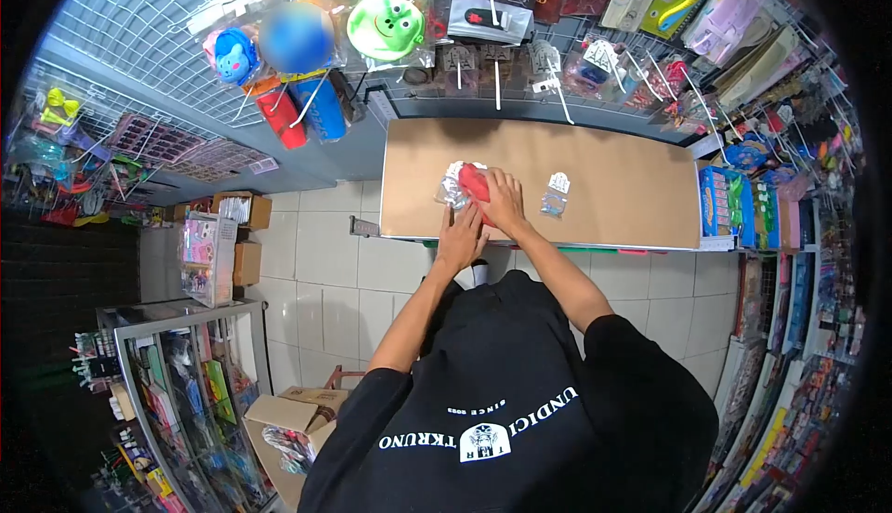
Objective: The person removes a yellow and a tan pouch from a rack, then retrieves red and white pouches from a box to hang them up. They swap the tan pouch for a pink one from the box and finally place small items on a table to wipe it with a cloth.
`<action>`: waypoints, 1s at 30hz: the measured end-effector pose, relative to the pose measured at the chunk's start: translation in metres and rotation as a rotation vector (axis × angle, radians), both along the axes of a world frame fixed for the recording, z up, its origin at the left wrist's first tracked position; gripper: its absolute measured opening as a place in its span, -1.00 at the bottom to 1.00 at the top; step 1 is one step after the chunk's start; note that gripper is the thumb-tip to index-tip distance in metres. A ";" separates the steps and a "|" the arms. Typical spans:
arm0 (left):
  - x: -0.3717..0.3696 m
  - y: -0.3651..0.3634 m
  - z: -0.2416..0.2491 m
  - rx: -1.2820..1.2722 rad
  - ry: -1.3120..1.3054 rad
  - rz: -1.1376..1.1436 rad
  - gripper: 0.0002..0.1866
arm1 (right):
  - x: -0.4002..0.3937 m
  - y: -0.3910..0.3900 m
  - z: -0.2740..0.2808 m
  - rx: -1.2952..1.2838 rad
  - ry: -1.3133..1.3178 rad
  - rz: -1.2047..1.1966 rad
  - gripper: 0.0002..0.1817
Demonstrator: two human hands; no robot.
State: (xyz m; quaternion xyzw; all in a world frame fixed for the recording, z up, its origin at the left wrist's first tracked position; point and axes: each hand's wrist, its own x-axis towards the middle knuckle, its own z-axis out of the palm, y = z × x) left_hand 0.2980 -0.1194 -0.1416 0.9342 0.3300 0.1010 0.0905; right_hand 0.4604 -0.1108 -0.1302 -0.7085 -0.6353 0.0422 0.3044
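On the brown table top (613, 160), my right hand (503, 203) is closed round a crumpled red cloth (474, 181). The cloth rests over a clear packet with a white card top (453, 178). My left hand (459, 239) lies at the lower edge of this packet, fingers stretched forward, close to the red cloth. A second small clear packet with a white printed card (556, 194) lies flat to the right of my right hand.
Packaged goods hang on hooks from the wire grid (186, 30) behind the table. Blue boxes (728, 202) stand at its right end. A glass display case (190, 374) and an open cardboard box (288, 411) are at the lower left.
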 end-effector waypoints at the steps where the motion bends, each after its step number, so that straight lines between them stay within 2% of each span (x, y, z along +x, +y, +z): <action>1: 0.001 0.001 0.002 0.001 0.029 -0.003 -0.35 | 0.002 0.002 0.000 -0.030 -0.018 0.006 -0.40; 7: 0.001 0.002 0.007 -0.010 0.046 -0.002 -0.33 | 0.013 0.013 0.000 -0.094 -0.109 -0.108 -0.33; 10: -0.002 0.006 0.022 -0.132 -0.033 0.013 -0.35 | 0.025 0.016 -0.001 -0.138 -0.069 -0.344 -0.31; 11: -0.002 0.010 0.031 -0.182 -0.074 0.020 -0.37 | 0.032 0.016 -0.006 -0.061 -0.053 -0.391 -0.35; 14: -0.006 0.029 0.051 -0.347 -0.357 0.393 -0.41 | 0.035 0.003 0.011 0.000 0.107 -0.338 -0.40; 15: -0.005 0.035 0.037 -0.092 -0.522 0.570 -0.50 | 0.034 -0.004 0.010 0.029 0.064 -0.258 -0.44; 18: -0.012 0.062 0.021 -0.322 -0.313 0.817 -0.62 | 0.014 -0.019 0.016 -0.049 0.059 -0.047 -0.38; 19: -0.013 0.065 0.015 -0.345 -0.301 0.802 -0.66 | 0.011 -0.022 0.010 -0.061 -0.022 0.002 -0.34; 24: -0.027 0.078 -0.015 -0.542 -0.285 0.751 -0.78 | 0.010 -0.028 0.009 -0.167 0.036 -0.152 -0.31; 30: -0.041 0.051 -0.009 -0.363 -0.265 0.719 -0.85 | 0.032 -0.032 0.010 -0.192 0.029 -0.301 -0.35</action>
